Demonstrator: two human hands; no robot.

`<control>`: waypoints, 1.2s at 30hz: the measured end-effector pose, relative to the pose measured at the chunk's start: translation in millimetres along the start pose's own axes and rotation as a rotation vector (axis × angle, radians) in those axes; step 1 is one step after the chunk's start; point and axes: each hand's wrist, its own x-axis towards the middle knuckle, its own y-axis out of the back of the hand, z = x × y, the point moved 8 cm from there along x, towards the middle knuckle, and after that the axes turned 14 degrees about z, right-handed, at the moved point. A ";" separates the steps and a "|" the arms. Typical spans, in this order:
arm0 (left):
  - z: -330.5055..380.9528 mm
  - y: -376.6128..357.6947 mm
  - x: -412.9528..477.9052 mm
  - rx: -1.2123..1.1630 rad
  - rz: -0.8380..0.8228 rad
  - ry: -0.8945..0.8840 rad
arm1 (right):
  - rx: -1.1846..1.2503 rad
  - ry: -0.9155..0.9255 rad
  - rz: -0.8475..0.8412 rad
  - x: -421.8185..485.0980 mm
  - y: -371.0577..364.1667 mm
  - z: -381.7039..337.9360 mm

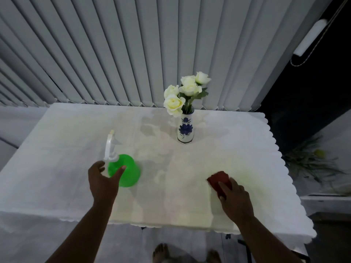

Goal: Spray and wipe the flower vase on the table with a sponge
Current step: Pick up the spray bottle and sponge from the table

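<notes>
Left hand at the lower left of the frame is spread open around the near side of the green spray bottle, thumb and fingers touching or almost touching it but not closed on it, which suggests a reach to grip it for spraying. Right hand at the lower right lies flat with its fingers pressed on the red sponge, pinning it to the white-covered surface; whether it grips the sponge is hard to tell through the blur. Up in the middle, well apart from both hands, the vase with white flowers stands upright and free to be sprayed.
</notes>
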 end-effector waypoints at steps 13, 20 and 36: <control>68.6 -45.3 -13.0 0.036 -0.249 -0.236 | 0.285 -0.161 0.088 13.1 30.5 16.6; 169.0 -114.0 -124.0 -0.198 -0.547 -0.335 | 0.371 -0.360 0.336 -7.0 85.9 100.9; 393.5 -236.8 -525.5 -0.430 -1.314 -0.742 | 0.332 -1.330 0.456 -258.4 75.5 350.3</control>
